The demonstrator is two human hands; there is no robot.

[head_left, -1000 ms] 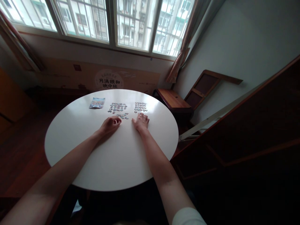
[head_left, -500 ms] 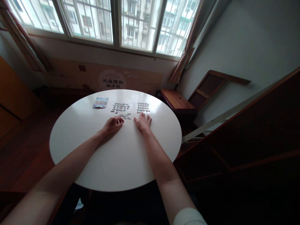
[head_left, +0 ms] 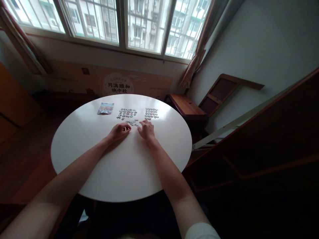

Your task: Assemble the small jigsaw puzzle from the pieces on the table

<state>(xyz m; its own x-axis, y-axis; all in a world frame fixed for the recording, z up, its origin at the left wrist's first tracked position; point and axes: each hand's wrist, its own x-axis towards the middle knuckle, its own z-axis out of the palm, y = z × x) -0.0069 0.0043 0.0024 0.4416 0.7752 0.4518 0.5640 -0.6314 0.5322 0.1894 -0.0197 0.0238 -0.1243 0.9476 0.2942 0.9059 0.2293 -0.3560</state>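
Jigsaw pieces lie on the white round table (head_left: 119,172) in three groups: a left group (head_left: 128,113), a neat right block (head_left: 151,113) and a small loose pile (head_left: 132,122) nearer me. Just below the pile, at its left, my left hand (head_left: 119,131) rests with curled fingers, thumb and forefinger brought together; anything between them is too small to make out. My right hand (head_left: 147,130) is on the pile's right, fingers bent but apart, with no piece visible in it. It sits just in front of the right block.
A small printed picture sheet or packet (head_left: 105,108) lies at the table's far left. Beyond the table's right edge stands a wooden chair (head_left: 186,105). A dark wooden panel (head_left: 261,142) leans at the right. Barred windows (head_left: 144,26) are behind.
My right hand has shifted left, from below the right block toward the loose pile, and its spread fingers have bent. My left hand has stayed nearly still. The view has shifted slightly.
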